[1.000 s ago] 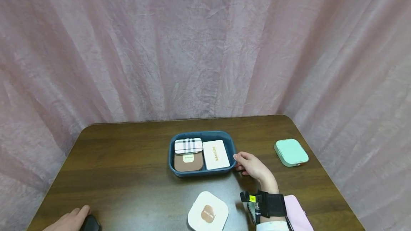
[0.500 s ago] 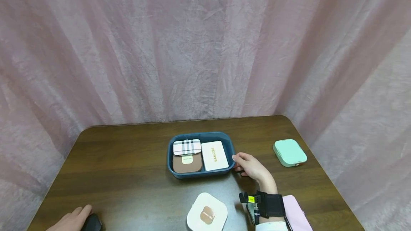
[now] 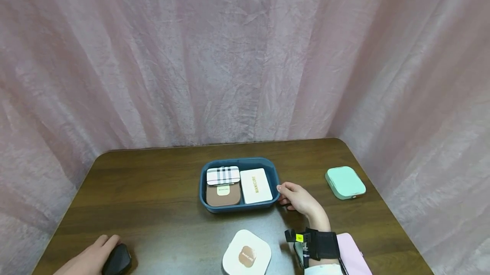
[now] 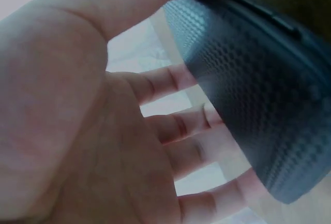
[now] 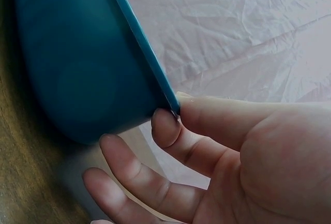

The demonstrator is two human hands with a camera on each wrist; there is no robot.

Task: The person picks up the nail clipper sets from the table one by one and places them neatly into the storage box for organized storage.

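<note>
My left hand (image 3: 93, 256) grips a black case with a dimpled, textured surface (image 4: 253, 89); in the left wrist view its thumb lies along one side and the fingers along the other. At the right end of a blue plastic basket (image 3: 226, 209), my right hand (image 3: 302, 200) pinches the rim between thumb and index finger. The right wrist view shows that blue rim (image 5: 150, 63) between them, with the other fingers below. Inside the basket lie a plaid case (image 3: 223, 175), a brown manicure case (image 3: 223, 196) partly under it, and a white manicure case (image 3: 256, 185).
A white case with a brown patch (image 3: 246, 253) lies at the front middle of the wooden table (image 3: 160, 190). The mint green case (image 3: 345, 182) is at the right. A pink case (image 3: 352, 253) is partly hidden by the right forearm. Pink curtains (image 3: 229, 54) hang behind.
My left hand has moved slightly right with the black case, more of which shows. The right hand keeps its pinch on the basket rim.
</note>
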